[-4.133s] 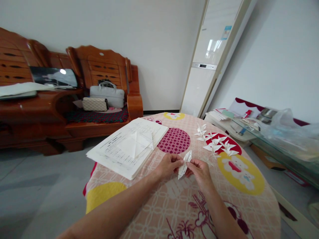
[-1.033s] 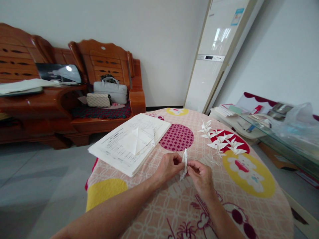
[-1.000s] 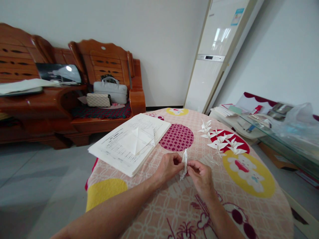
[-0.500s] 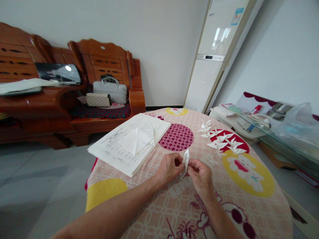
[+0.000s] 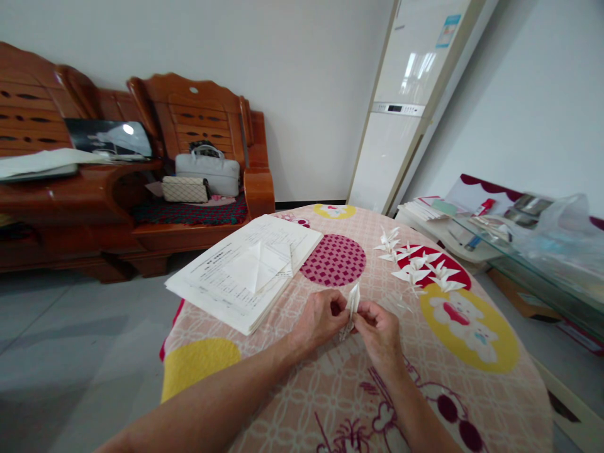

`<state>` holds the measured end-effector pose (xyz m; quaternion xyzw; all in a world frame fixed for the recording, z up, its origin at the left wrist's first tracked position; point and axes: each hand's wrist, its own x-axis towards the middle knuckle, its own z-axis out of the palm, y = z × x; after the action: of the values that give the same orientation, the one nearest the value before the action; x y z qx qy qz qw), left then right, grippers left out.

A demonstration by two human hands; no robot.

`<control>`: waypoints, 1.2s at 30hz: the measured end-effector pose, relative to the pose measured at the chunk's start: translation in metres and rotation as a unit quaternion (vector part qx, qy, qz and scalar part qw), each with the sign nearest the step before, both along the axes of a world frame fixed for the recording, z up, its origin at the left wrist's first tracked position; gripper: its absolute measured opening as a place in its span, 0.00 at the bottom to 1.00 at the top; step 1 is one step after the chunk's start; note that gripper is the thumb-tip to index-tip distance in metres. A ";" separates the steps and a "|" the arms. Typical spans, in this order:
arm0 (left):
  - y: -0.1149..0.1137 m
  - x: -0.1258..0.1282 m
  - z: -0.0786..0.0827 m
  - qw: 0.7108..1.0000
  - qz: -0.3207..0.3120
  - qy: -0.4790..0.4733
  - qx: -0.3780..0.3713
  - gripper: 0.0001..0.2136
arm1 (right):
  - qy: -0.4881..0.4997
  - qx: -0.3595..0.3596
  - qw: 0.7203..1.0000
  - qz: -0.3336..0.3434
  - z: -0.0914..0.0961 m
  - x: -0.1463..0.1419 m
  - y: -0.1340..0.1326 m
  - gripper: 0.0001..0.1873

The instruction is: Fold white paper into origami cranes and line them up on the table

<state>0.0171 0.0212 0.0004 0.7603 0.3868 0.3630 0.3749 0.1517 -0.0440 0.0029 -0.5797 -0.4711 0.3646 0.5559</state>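
Note:
A small folded piece of white printed paper stands upright between my two hands above the table. My left hand pinches it from the left, fingers curled. From the right, my right hand pinches the same piece. Several finished white paper cranes lie on the cloth beyond my right hand. A stack of printed sheets with a folded square on top lies to the left.
The round table has a pink patterned cloth. A wooden sofa with a grey bag stands behind it. A tall white air conditioner is in the corner. A glass shelf with clutter is on the right.
The folded paper has turned from slanted and flat to upright and narrower between my fingers. My hands have drawn closer together. The camera has tilted slightly.

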 end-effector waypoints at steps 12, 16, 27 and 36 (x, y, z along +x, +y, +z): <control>0.006 -0.007 0.005 0.981 -0.124 -0.082 -0.125 0.08 | -0.008 0.014 1.000 -0.014 0.002 0.003 -0.001 0.11; 0.006 -0.007 0.005 0.976 -0.140 -0.093 -0.141 0.12 | -0.035 0.015 0.999 -0.012 -0.001 0.008 -0.002 0.12; 0.005 -0.009 0.013 0.988 -0.100 -0.095 -0.062 0.08 | -0.021 0.014 0.999 0.021 0.001 0.012 -0.004 0.13; 0.004 -0.007 0.014 0.969 -0.121 -0.144 -0.158 0.12 | 0.015 0.005 1.000 0.019 0.009 0.010 -0.004 0.12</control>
<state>0.0100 0.0254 0.0141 0.6722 0.2860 0.3552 0.5832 0.1615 -0.0480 0.0114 -0.5624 -0.4756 0.3814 0.5586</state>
